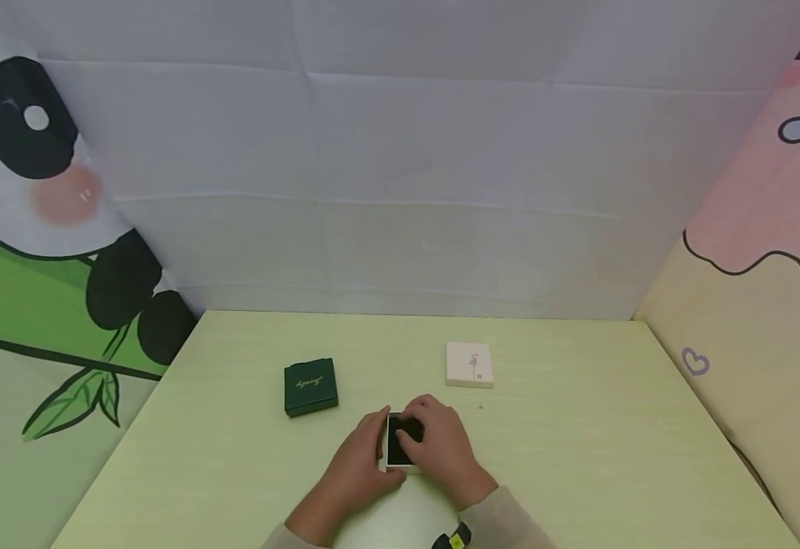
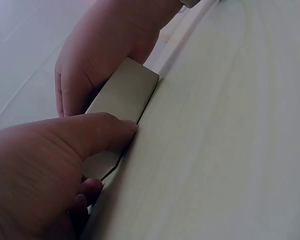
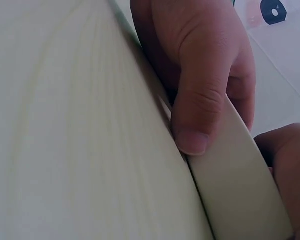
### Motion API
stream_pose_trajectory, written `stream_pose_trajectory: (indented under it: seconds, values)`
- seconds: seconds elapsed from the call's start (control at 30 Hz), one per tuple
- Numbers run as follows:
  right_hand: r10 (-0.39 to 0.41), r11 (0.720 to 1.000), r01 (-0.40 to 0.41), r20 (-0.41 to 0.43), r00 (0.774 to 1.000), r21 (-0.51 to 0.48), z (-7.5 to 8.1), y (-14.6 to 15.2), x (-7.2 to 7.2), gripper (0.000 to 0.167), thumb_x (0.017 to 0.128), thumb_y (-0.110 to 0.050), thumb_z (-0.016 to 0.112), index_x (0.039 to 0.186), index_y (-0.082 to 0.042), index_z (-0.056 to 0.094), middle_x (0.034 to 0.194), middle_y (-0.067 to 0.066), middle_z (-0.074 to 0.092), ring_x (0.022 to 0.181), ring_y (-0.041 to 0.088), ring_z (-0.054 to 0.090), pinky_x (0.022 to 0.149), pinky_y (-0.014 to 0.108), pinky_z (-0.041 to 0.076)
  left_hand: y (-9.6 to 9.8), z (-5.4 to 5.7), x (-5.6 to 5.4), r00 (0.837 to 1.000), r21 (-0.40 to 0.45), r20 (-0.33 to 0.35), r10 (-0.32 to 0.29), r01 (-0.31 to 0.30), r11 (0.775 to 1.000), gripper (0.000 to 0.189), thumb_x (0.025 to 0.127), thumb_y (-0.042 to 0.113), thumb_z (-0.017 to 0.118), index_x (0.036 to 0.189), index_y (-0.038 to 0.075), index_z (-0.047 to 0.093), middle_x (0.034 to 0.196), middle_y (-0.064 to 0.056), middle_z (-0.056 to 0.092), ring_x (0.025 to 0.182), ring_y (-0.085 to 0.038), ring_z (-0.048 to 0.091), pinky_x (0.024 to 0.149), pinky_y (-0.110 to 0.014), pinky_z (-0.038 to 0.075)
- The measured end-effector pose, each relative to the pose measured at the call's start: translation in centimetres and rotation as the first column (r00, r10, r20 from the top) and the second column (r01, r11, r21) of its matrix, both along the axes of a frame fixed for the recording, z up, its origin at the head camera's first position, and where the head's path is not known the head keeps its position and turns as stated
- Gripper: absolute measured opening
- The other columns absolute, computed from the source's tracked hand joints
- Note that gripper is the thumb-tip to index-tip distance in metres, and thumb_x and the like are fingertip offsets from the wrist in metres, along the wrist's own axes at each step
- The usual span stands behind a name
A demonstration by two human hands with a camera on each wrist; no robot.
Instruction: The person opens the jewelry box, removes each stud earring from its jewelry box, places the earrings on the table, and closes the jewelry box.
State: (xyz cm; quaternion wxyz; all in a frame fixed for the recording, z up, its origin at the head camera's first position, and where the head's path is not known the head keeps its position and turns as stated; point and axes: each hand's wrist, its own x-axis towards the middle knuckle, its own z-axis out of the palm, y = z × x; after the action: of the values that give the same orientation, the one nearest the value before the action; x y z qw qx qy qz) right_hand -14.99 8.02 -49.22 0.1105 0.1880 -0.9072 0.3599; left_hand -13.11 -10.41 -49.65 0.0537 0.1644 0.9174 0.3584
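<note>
A small cream box (image 1: 398,457) with a black inside and a pale rim sits on the table in front of me. My left hand (image 1: 357,463) holds it from the left, thumb along the near wall and fingers around the far left corner. In the left wrist view that thumb presses low on the plain box wall (image 2: 126,92). Over the box's right half is my right hand (image 1: 443,446), thumb and forefinger bent down at the black inside. I cannot tell whether they pinch anything there.
A dark green box (image 1: 310,386) with gold lettering lies on the table (image 1: 578,427) to the left, beyond my left hand. Farther back on the right is a flat white square box or lid (image 1: 468,363) printed with a flower. White cloth (image 1: 400,152) hangs behind the table.
</note>
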Motion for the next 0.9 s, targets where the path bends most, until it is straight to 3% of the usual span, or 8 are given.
stream_pose_trajectory:
  seconds: [0.2,0.43,0.6,0.9]
  values:
    - [-0.006,1.000,0.007,-0.010,1.000,0.015,-0.19,-0.13,0.10,0.013,0.089,-0.022,0.080,0.100,-0.016,0.078,0.107,-0.007,0.065,0.094,0.019,0.063,0.082,0.039,0.050,-0.09,-0.28,0.05,1.000,-0.005,-0.024,0.003,-0.003,1.000,0.098,0.079,0.031,0.085,0.157,0.001,0.036,0.147,-0.008,0.048,0.114,-0.018,0.052,0.099,-0.045,0.047]
    - [0.008,0.999,-0.007,-0.015,1.000,0.049,-0.07,-0.14,0.25,0.014,0.088,-0.021,0.080,0.100,-0.013,0.080,0.109,-0.004,0.065,0.096,0.022,0.063,0.083,0.041,0.049,-0.09,-0.29,0.15,0.999,-0.022,-0.032,-0.004,0.003,1.000,0.097,0.079,0.032,0.085,0.157,0.000,0.036,0.137,-0.005,0.050,0.097,-0.014,0.052,0.087,-0.037,0.045]
    - [0.001,0.997,0.001,-0.032,0.999,0.083,-0.32,-0.15,0.09,0.012,0.088,-0.021,0.080,0.100,-0.017,0.082,0.111,-0.005,0.065,0.096,0.022,0.064,0.085,0.042,0.049,-0.02,-0.25,0.11,0.999,-0.017,-0.034,0.001,-0.002,1.000,0.097,0.078,0.031,0.085,0.157,0.000,0.037,0.143,-0.007,0.049,0.104,-0.016,0.052,0.092,-0.040,0.046]
    - [0.009,0.997,-0.003,-0.076,0.997,0.081,-0.49,-0.07,-0.01,0.005,0.087,-0.018,0.082,0.092,-0.020,0.084,0.110,-0.006,0.066,0.093,0.020,0.065,0.082,0.041,0.050,0.01,-0.20,-0.03,1.000,-0.017,-0.029,-0.004,0.003,1.000,0.097,0.079,0.030,0.085,0.157,0.000,0.036,0.136,-0.005,0.050,0.096,-0.013,0.052,0.084,-0.035,0.045]
